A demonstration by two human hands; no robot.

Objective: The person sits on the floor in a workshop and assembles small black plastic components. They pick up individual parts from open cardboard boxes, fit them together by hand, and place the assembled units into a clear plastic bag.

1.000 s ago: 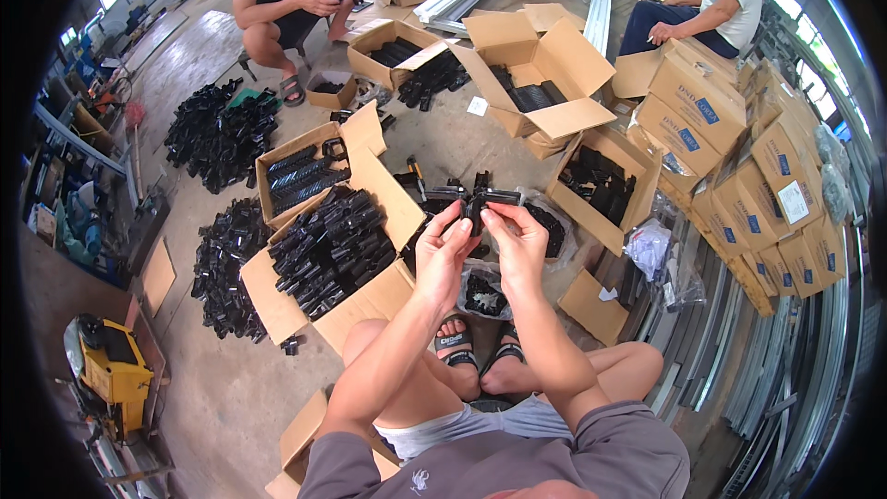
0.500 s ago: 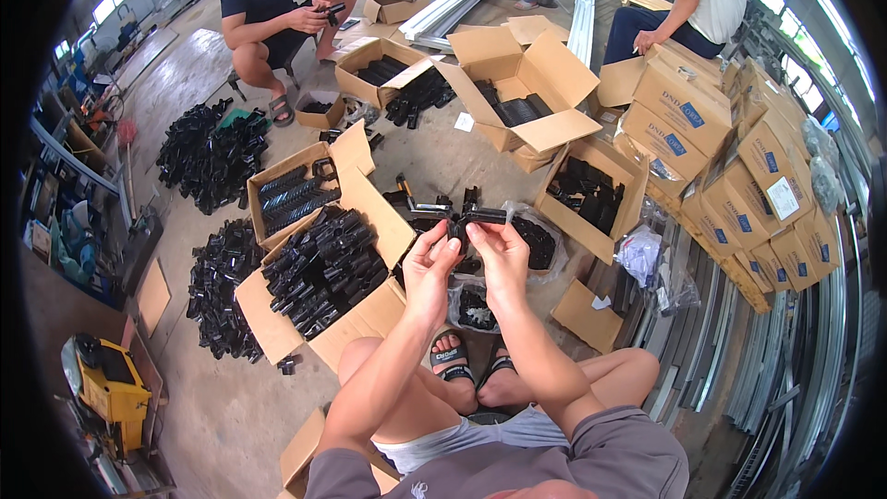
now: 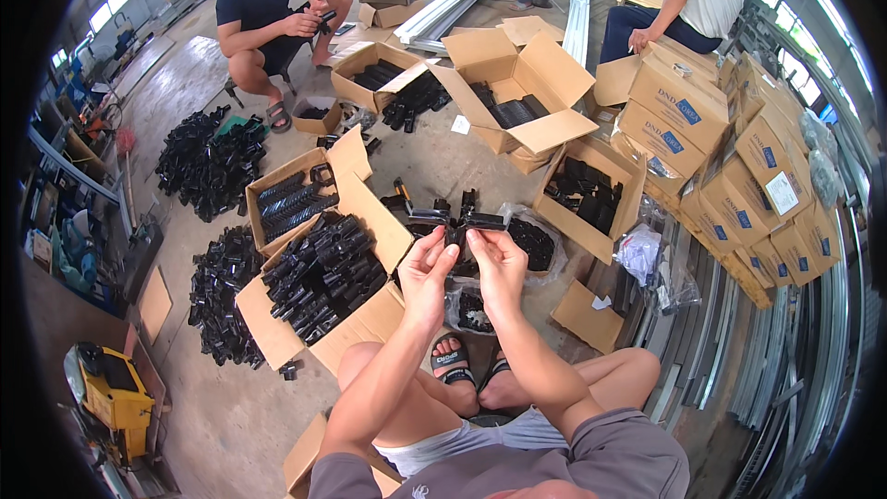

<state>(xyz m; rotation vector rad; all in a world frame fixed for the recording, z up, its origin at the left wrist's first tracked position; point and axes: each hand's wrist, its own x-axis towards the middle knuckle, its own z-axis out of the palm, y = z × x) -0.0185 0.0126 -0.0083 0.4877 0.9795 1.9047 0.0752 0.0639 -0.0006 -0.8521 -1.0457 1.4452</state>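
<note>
In front of my shins, my left hand and my right hand are both closed, thumbs and fingers pinching black plastic parts between them. One dark arm of these parts sticks out to each side above the fingers; whether they are one joined piece or two cannot be made out. Just beyond lie more black pieces, one with an orange-yellow tip. A plastic bag of small black parts lies beside my right hand, and another bag sits below, near my sandals.
Left of me stand an open carton heaped with black parts, a carton of stacked ones, and loose piles. Cartons stand ahead and right. Sealed boxes and metal profiles are at right. Three people sit farther off.
My hands stay in nearly the same place, still gripping the black parts. The left arm of the parts looks tilted differently and less shiny. The person at far left has shifted slightly.
</note>
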